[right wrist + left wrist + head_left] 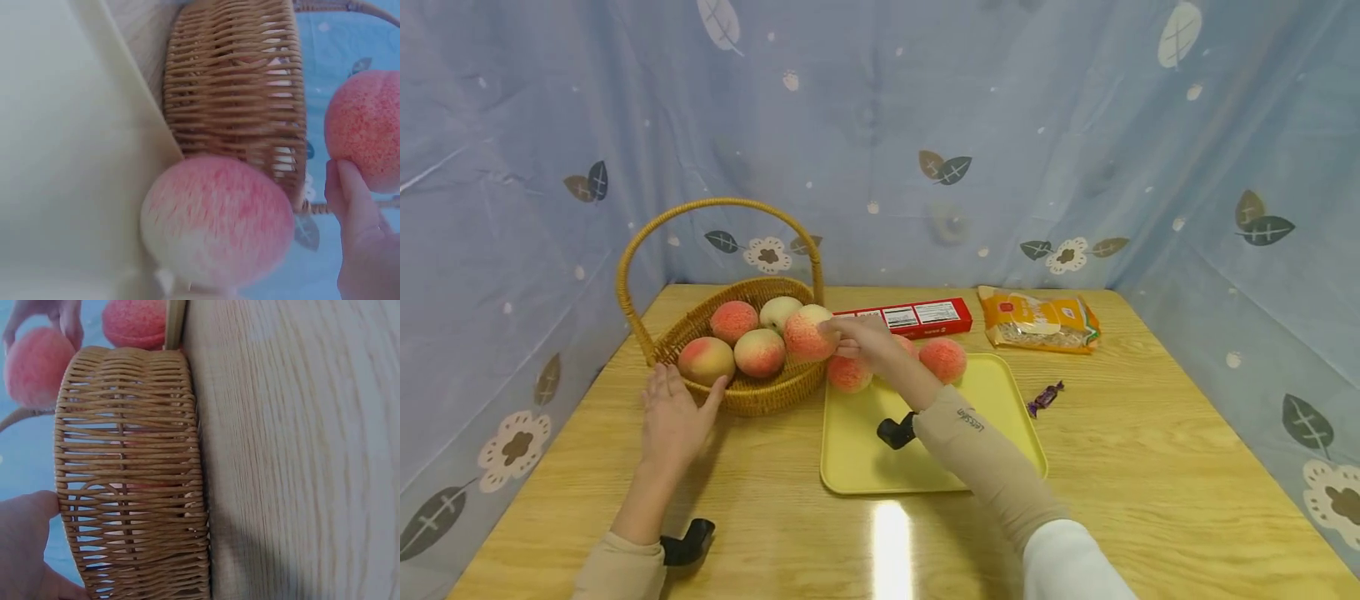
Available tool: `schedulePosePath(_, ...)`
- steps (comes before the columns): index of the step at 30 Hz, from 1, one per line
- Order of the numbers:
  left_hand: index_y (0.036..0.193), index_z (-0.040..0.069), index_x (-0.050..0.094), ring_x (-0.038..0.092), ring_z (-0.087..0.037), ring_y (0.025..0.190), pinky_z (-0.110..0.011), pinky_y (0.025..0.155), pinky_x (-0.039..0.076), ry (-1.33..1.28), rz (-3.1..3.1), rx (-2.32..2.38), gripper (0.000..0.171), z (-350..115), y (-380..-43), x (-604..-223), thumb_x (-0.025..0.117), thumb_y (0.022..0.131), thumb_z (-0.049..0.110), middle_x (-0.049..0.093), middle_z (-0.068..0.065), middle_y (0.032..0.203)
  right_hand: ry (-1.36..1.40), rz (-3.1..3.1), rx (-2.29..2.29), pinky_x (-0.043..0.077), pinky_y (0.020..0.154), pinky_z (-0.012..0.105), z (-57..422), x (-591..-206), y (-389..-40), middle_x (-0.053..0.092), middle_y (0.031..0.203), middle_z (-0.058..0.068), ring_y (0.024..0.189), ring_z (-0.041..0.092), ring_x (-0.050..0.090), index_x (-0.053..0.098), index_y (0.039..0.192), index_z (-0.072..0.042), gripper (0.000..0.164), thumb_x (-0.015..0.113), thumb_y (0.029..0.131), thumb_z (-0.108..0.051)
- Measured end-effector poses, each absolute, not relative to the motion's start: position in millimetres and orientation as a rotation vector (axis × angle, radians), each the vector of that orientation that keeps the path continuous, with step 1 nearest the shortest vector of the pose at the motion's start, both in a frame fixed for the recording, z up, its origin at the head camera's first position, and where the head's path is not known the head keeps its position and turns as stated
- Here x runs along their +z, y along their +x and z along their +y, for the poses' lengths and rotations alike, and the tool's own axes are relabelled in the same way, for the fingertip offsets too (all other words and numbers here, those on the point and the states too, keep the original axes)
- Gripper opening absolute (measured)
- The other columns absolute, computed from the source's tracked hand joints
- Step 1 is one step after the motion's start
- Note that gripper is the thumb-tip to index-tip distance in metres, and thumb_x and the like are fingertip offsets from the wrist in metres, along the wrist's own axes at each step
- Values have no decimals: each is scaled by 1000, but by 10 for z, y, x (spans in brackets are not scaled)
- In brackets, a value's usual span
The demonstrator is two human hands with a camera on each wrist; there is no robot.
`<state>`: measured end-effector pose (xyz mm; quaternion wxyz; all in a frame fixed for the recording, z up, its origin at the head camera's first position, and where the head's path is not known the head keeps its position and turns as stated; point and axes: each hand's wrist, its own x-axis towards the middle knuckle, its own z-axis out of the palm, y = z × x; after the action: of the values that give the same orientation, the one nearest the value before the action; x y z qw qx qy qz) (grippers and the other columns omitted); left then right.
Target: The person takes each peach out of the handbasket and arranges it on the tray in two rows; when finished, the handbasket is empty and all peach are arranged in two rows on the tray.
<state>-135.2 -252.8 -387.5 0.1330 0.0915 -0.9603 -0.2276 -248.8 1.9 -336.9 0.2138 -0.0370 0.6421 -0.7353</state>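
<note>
My right hand (868, 342) grips a pink-and-cream peach (808, 335) above the right rim of a wicker basket (775, 402). In the right wrist view the fingers press against the lower side of that peach (369, 131), higher than the rim. Several peaches (760, 353) lie inside the basket, whose tall handle (722, 202) arches over it. My left hand (673, 417) rests at the basket's near left rim, fingers straight and thumb spread; the left wrist view shows the thumb (44, 505) touching the woven edge. Peaches (943, 360) also lie at the back of a yellow tray (865, 467).
Behind the tray lies a red box (951, 316), with an orange food bag (1037, 321) to its right. A purple wrapped candy (1046, 398) is beside the tray's right edge. A blue patterned curtain (880, 125) encloses the wooden table (1150, 467) at the back and sides.
</note>
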Motion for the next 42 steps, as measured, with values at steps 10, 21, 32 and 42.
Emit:
schedulePosePath(10, 139, -29, 14, 12, -59, 137, -64, 111, 11, 267, -2771, -682, 94, -2528, -1346, -3876, 41, 99, 52, 10, -47, 146, -97, 1798, -2094, 39, 107, 41, 654, -3322, -2319, 36, 149, 23, 136, 38, 39, 38, 142, 11, 63, 64, 89, -9)
schedulePosePath(21, 138, -29, 15, 11, -59, 137, -63, 112, 10, 260, -2761, -681, 95, -2536, -1346, -3871, 41, 99, 53, 10, -48, 145, -131, 2095, -2019, 39, 106, 44, 1314, -3366, -2223, 37, 146, 29, 134, 42, 40, 37, 143, 13, 60, 60, 92, -9)
schedulePosePath(32, 138, -30, 15, 13, -59, 136, -64, 111, 11, 256, -2760, -678, 94, -2533, -1352, -3888, 42, 99, 52, 11, -48, 144, -200, 2592, -1827, 50, 95, 39, 1806, -3450, -2133, 57, 128, 29, 118, 38, 57, 53, 133, 10, 55, 73, 85, -10)
schedulePosePath(42, 138, -29, 14, 12, -60, 136, -64, 111, 10, 254, -2761, -686, 95, -2536, -1351, -3887, 41, 100, 53, 10, -48, 145, -296, 2913, -1664, 52, 90, 41, 2149, -3527, -2140, 58, 122, 34, 113, 43, 60, 55, 127, 16, 56, 77, 81, -6)
